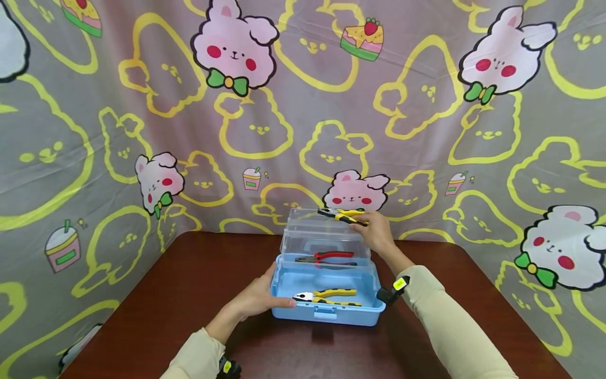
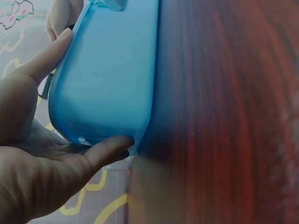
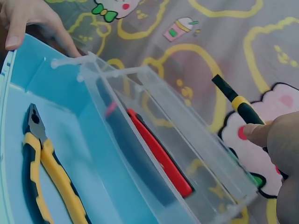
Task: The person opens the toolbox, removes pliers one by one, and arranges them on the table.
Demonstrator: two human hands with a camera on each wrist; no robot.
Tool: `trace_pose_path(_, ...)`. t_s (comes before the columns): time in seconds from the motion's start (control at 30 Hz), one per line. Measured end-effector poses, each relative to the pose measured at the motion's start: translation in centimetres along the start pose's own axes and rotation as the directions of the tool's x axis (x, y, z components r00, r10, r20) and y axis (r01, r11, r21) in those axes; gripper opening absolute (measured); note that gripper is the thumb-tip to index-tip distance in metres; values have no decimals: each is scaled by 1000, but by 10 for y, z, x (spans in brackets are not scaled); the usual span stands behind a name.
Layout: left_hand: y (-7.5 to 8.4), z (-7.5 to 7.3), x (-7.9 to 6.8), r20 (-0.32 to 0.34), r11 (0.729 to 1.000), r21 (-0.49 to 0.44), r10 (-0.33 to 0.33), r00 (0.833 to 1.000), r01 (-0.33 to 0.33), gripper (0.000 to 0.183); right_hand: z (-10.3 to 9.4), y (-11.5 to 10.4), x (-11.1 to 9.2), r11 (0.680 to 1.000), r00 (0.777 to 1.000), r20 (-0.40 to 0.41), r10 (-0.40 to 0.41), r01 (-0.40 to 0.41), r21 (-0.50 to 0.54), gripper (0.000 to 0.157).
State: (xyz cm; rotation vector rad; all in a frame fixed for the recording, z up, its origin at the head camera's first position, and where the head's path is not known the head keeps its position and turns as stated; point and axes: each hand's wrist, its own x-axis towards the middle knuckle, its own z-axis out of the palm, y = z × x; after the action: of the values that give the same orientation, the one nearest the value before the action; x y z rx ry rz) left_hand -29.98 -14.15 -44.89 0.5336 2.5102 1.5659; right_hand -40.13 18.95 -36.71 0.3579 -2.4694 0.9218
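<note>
A light blue toolbox [image 1: 303,314] stands on the table with its clear plastic trays [image 1: 292,243] raised at the back. My left hand [image 1: 255,296] grips its left end, the thumb lying along the front rim and other fingers against the end wall. Above the trays, my right hand [image 1: 377,231] holds yellow-and-black pliers [image 1: 342,215] by the handles, jaws pointing left. Red-handled pliers [image 1: 333,255] lie in a clear tray. On the box floor rests another pair of yellow-and-black pliers [image 3: 58,175], its handles slightly apart.
Under the box is a dark reddish-brown table [image 1: 213,268]. A curtain [image 1: 265,131] printed with rabbits hangs behind it and on both sides. A latch [image 1: 325,314] sits on the toolbox's front.
</note>
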Motion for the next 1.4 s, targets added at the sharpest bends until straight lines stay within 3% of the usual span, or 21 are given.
trace_pose_path(0.57, 0, 3, 5, 32, 1000, 25, 8, 999, -9, 129, -39, 58, -31, 999, 994, -108, 27, -32, -38, 29)
trace_pose_path(0.83, -4, -1, 2, 17, 999, 32, 1, 1000, -2, 129, -41, 81, -42, 997, 986, -162, 27, -39, -65, 30)
trace_pose_path(1.13, -1, 0, -2, -8, 999, 26, -46, 999, 46, 129, -47, 124, -58, 996, 974, -223, 22, -42, -84, 25)
trace_pose_path(1.4, 1, 3, 1, 2, 999, 11, -48, 999, 48, 128, -55, 161, -79, 988, 974, -217, 61, -90, -128, 25)
